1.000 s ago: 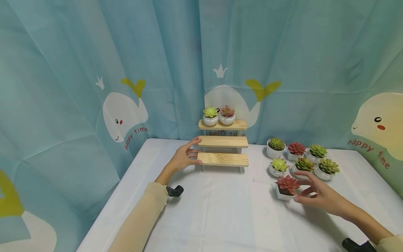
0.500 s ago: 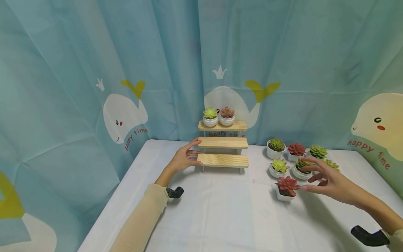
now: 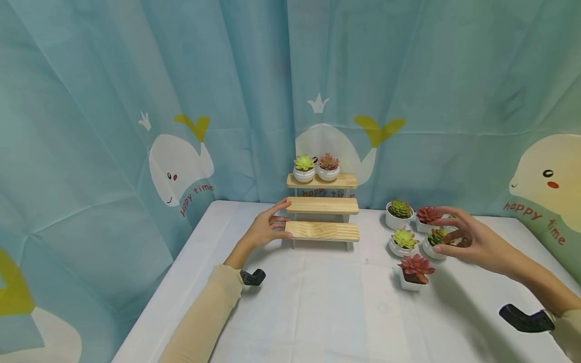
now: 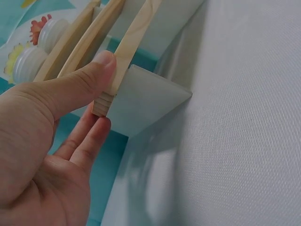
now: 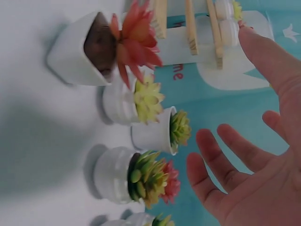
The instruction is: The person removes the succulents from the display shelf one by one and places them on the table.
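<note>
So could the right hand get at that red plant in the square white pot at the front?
Probably yes. The right hand hovers open over the pots behind it, holding nothing, and the red succulent stands alone at the front of the group with bare table around it.

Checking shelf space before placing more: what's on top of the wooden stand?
On the wooden stand, the top step carries two potted succulents, a yellow-green one and a pink one, at its left end. The two lower steps are bare. The left hand grips the stand's left side.
</note>
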Demonstrator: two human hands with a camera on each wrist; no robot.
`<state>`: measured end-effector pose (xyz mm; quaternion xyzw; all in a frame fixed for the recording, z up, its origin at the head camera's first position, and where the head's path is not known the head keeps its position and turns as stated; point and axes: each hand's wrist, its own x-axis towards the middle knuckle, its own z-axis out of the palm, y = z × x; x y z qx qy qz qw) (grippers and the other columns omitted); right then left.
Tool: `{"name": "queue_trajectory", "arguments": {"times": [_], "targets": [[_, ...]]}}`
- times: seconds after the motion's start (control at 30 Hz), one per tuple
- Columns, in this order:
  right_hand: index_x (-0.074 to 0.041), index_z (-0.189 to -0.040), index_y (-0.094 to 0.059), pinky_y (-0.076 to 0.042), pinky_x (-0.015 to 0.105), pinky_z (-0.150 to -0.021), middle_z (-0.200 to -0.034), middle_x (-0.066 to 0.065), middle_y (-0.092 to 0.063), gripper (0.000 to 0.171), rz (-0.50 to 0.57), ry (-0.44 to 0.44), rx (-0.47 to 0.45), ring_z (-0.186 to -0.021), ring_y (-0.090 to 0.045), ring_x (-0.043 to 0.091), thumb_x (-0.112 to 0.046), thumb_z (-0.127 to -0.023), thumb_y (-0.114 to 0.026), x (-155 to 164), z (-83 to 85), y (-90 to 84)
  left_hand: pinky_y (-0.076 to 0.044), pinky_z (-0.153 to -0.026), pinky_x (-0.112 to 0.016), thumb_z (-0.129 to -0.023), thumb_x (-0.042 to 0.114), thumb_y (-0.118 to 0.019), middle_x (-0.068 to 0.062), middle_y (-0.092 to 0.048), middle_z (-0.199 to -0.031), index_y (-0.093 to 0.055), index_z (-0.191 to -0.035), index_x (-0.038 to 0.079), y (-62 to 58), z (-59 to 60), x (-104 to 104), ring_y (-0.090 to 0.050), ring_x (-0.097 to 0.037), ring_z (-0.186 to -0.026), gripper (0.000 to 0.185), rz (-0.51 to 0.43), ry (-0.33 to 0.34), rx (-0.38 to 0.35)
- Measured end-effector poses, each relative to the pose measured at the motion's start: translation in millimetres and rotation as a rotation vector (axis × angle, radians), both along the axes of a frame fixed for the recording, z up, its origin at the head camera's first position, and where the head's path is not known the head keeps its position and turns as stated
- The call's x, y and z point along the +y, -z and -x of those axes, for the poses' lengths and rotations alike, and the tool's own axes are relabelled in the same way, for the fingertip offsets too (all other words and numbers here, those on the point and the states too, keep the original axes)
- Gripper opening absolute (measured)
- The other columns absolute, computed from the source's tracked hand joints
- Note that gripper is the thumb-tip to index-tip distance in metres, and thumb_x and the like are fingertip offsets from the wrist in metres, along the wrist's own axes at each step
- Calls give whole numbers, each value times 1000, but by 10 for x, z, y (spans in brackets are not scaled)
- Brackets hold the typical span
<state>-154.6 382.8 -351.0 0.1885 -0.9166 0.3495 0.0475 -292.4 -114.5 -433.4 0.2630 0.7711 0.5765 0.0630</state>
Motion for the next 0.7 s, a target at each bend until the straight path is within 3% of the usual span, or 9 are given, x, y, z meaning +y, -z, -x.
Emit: {"name": "queue_trajectory", "arguments": {"times": [0.4,0.7], "targets": [[-11,-158,-32,-59,21,-72,-139,27,-56,79,33,7,33,-101,-60,-10,-15,-94,-78,-146,244,-148,-55,-103,-38,-80,-4,-85,4,-23,-170,-42,-158,13,7,5,-3,-59,-33,-129,91,9,-7,8],[-15,-159,-35,-56,16,-74,-141,23,-58,79,17,59,43,-98,-66,3,-23,-93,-79,-343,464,-256,-56,-103,-37,-81,-3,-85,3,-23,-170,-42,-158,13,22,13,-10,-59,-32,-129,90,7,3,12]]}}
